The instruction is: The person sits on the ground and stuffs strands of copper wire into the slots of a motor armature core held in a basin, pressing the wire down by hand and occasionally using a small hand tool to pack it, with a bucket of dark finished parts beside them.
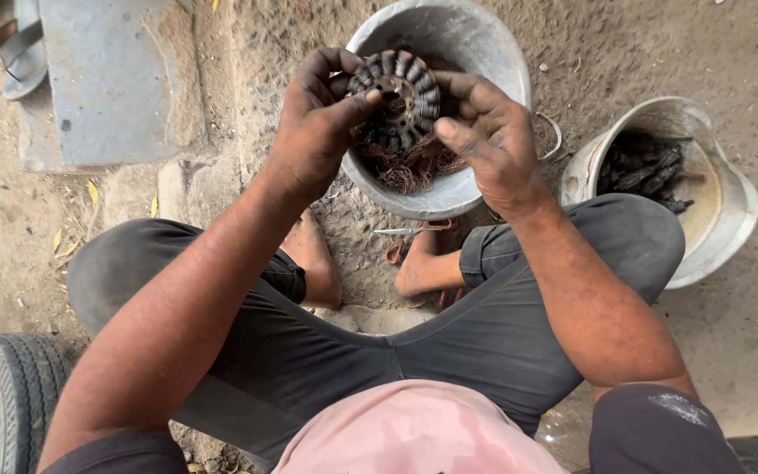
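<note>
A dark, round motor stator (399, 98) with slotted windings is held up between both hands, over a grey metal bucket (475, 48). My left hand (313, 127) grips its left side, thumb pressed on the face. My right hand (493, 132) holds its right side with fingers curled behind. Loose copper wire (410, 168) lies in the bucket below the stator.
A second tilted bucket (712, 193) at the right holds dark burnt parts (647, 167). Scissors with red handles (410, 235) lie on the dirt between my bare feet. A flat metal plate (107, 79) lies at upper left, a small tyre (2, 395) at lower left.
</note>
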